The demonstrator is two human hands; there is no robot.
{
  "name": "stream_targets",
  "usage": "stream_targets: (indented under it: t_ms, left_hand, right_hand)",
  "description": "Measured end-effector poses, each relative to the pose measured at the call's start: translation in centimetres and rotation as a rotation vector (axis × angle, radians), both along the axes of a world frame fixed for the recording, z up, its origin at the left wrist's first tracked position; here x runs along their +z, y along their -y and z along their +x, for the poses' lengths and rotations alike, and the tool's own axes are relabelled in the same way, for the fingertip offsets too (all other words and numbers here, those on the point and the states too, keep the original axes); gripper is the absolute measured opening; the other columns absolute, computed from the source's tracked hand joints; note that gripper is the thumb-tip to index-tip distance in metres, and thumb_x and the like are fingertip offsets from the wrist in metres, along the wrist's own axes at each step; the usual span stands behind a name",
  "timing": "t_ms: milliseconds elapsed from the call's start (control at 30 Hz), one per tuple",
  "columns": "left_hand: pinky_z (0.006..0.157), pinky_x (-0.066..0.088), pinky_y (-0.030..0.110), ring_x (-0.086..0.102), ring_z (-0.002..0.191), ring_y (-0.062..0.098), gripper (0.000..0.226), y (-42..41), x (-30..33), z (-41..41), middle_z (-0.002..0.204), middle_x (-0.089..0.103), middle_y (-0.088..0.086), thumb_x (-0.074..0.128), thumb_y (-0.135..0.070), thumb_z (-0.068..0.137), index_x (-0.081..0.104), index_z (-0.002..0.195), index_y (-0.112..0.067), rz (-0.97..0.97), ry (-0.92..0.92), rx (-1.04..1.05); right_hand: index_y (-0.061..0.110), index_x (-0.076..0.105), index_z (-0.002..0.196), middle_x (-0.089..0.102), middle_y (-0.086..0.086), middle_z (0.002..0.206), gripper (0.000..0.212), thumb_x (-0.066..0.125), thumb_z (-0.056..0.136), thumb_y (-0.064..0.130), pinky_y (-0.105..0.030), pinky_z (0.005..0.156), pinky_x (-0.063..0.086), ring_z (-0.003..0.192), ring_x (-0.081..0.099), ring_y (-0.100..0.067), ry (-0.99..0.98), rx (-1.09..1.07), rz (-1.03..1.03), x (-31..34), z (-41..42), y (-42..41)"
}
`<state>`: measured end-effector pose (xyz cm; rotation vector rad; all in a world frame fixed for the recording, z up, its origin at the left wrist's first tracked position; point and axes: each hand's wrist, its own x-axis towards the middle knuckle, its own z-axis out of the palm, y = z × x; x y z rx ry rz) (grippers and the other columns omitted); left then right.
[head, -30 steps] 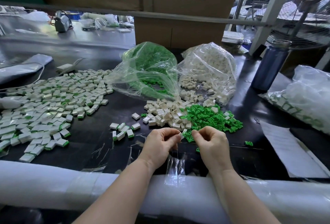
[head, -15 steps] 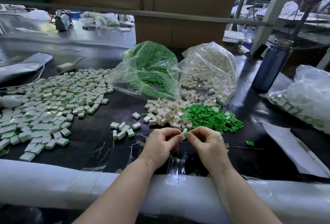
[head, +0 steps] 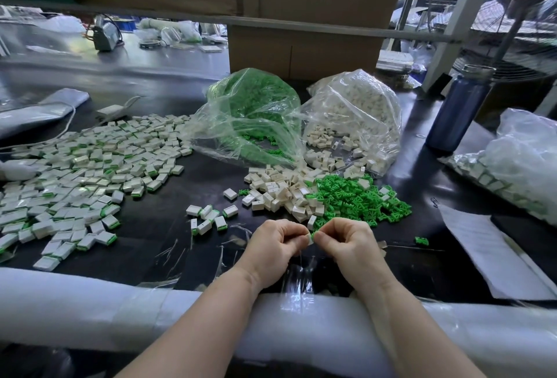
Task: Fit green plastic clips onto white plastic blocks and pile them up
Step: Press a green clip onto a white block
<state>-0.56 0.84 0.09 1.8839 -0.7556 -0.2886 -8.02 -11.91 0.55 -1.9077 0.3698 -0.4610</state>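
My left hand (head: 272,249) and my right hand (head: 346,245) meet fingertip to fingertip above the black table's near edge. Between them they pinch a small white block (head: 309,238) with a green clip (head: 312,236) at its end; most of the piece is hidden by my fingers. Just beyond lie a heap of loose white blocks (head: 280,190) and a heap of green clips (head: 358,196). A wide spread of fitted blocks (head: 81,166) covers the left of the table, and a few more fitted ones (head: 208,218) lie close by.
A clear bag of green clips (head: 253,115) and a clear bag of white blocks (head: 358,115) lie open behind the heaps. A blue bottle (head: 455,109) stands at the right, by a bag of fitted blocks (head: 512,166) and a paper sheet (head: 494,251). White foam padding (head: 90,311) lines the near edge.
My hands have closed the gap between them; the clip in my right fingers now meets the block in my left fingers. The camera view has barely shifted.
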Motion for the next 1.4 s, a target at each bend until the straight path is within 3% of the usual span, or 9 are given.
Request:
stream_targets:
  t_ms: [100,333,533,1000,1167,1300,1400]
  left_hand:
    - [0.068,0.043,0.009,0.055,0.066,-0.004,0.008,0.02,-0.08,-0.05,0.073,0.062,-0.011,0.066,-0.013,0.085,0.072,0.090,-0.012,0.022,0.030,-0.010]
    - [0.079,0.045,0.027,0.052,0.076,0.011,0.012,0.09,0.21,-0.20,0.074,0.052,-0.011,0.064,-0.014,0.086,0.072,0.094,-0.011,0.101,0.144,-0.047]
    - [0.079,0.047,0.034,0.057,0.081,0.019,0.011,0.05,0.46,-0.42,0.078,0.054,-0.005,0.064,-0.015,0.087,0.072,0.093,-0.010,0.124,0.210,-0.054]
    - [0.076,0.045,0.031,0.053,0.075,0.014,0.011,-0.08,0.37,-0.44,0.074,0.048,-0.006,0.064,-0.014,0.087,0.072,0.090,-0.008,0.122,0.257,-0.086]
    - [0.078,0.046,0.017,0.057,0.076,0.008,0.013,0.07,0.10,-0.33,0.079,0.060,-0.007,0.065,-0.013,0.085,0.072,0.096,-0.009,-0.010,0.130,0.011]
    - [0.074,0.047,0.011,0.060,0.075,0.005,0.015,0.26,0.06,-0.45,0.080,0.064,-0.010,0.073,-0.014,0.078,0.071,0.093,-0.015,-0.054,0.080,0.033]
    - [0.077,0.051,0.016,0.062,0.076,0.007,0.018,0.27,0.02,-0.53,0.080,0.066,-0.009,0.075,-0.012,0.076,0.067,0.088,-0.023,-0.059,0.058,0.016]
  right_hand:
    - [0.011,0.064,0.060,0.048,0.009,0.044,0.021,0.069,0.079,0.005,-0.018,0.048,0.036,0.044,0.041,-0.003,-0.029,-0.014,-0.007,-0.05,0.05,0.03]
    - [0.013,0.062,0.058,0.049,0.010,0.046,0.024,0.070,0.078,0.003,-0.016,0.050,0.036,0.045,0.041,0.000,-0.060,0.038,-0.048,0.16,-0.16,0.20]
    - [0.011,0.062,0.060,0.049,0.009,0.047,0.021,0.069,0.079,0.003,-0.016,0.050,0.036,0.045,0.041,0.000,-0.077,0.050,-0.030,0.17,-0.20,0.32]
    - [0.010,0.062,0.061,0.055,0.003,0.053,0.020,0.069,0.077,0.000,-0.015,0.052,0.039,0.049,0.045,-0.001,-0.079,0.096,-0.044,0.28,-0.37,0.45]
    - [0.009,0.063,0.062,0.050,0.008,0.046,0.019,0.068,0.080,0.005,-0.018,0.049,0.037,0.047,0.042,-0.005,-0.004,0.009,0.023,0.09,-0.15,-0.11]
    - [0.000,0.064,0.068,0.056,-0.005,0.055,0.016,0.068,0.081,0.009,-0.029,0.053,0.042,0.053,0.049,-0.015,0.027,-0.057,0.109,0.01,0.07,-0.23]
    - [0.003,0.066,0.068,0.060,-0.005,0.056,0.015,0.069,0.081,0.009,-0.027,0.053,0.043,0.053,0.053,-0.013,0.032,-0.063,0.121,-0.01,0.02,-0.11]
